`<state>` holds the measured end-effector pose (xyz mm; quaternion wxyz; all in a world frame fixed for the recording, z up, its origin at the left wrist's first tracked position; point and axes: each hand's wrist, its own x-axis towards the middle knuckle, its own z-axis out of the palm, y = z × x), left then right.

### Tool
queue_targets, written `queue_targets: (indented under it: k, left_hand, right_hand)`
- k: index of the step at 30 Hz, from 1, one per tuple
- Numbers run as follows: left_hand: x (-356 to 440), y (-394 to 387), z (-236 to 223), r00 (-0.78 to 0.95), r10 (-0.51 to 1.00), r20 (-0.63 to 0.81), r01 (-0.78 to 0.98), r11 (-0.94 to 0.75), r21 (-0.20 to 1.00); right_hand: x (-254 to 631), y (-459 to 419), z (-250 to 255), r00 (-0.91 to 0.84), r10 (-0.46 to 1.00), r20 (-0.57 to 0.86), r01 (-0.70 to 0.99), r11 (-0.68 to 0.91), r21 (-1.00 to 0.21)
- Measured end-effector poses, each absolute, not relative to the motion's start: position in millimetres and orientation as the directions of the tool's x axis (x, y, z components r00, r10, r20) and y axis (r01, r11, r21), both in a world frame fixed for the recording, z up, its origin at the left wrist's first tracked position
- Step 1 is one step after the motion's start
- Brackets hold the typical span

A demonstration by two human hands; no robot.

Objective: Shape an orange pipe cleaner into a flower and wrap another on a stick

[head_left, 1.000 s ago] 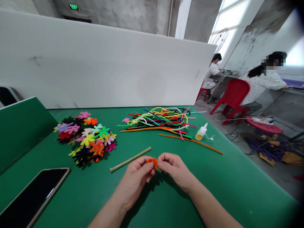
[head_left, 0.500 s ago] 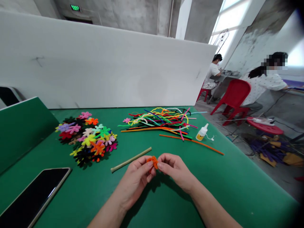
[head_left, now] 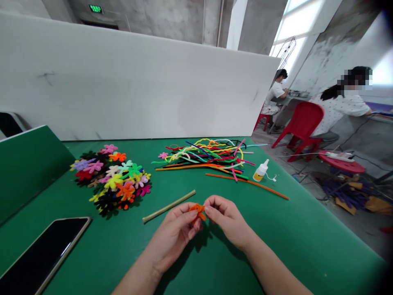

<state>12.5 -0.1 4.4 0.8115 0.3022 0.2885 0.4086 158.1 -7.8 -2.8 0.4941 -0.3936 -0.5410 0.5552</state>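
An orange pipe-cleaner flower [head_left: 198, 209] is held between my two hands above the green table. My left hand [head_left: 179, 225] pinches it from the left, thumb on top and fingers curled beneath. Thumb and forefinger of my right hand [head_left: 225, 215] are closed on a petal at its right side. Just beyond my left hand lies a pale greenish stick [head_left: 168, 207]. An orange pipe cleaner [head_left: 245, 184] lies farther off to the right, in front of a heap of coloured pipe cleaners [head_left: 205, 157].
Many-coloured fuzzy flowers [head_left: 115, 180] are piled at the left. A phone [head_left: 46, 254] lies at the near left. A small glue bottle [head_left: 260, 171] stands open at the right. A white board [head_left: 138, 90] closes off the back; two people sit beyond the table's right edge.
The fingers of my right hand have shifted slightly on the orange flower, and its petals look more spread. Both hands keep their hold; the camera has moved a little.
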Motion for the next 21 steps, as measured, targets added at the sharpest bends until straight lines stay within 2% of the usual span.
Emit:
queue_targets:
  k: [4,6,13,21]
  left_hand:
    - [12.5,1.2,1.7,0.505,0.838,-0.206,-0.543,0.494,0.679]
    - [12.3,1.1,1.2,0.506,0.838,-0.204,-0.549,0.495,0.674]
    - [11.2,-1.6,4.7,0.496,0.841,-0.217,-0.515,0.486,0.706]
    - [11.4,-2.7,4.2,0.473,0.861,-0.188,-0.504,0.440,0.743]
  right_hand:
    - [158.3,-8.5,-3.8,-0.137,0.972,0.192,0.030,0.198,-0.980]
    - [158.5,-9.3,-4.0,-0.128,0.968,0.218,0.049,0.225,-0.973]
    - [157.1,-11.5,-0.9,-0.174,0.971,0.166,-0.188,0.133,-0.973]
    - [157.7,-12.5,0.9,-0.163,0.977,0.137,-0.210,0.101,-0.972]
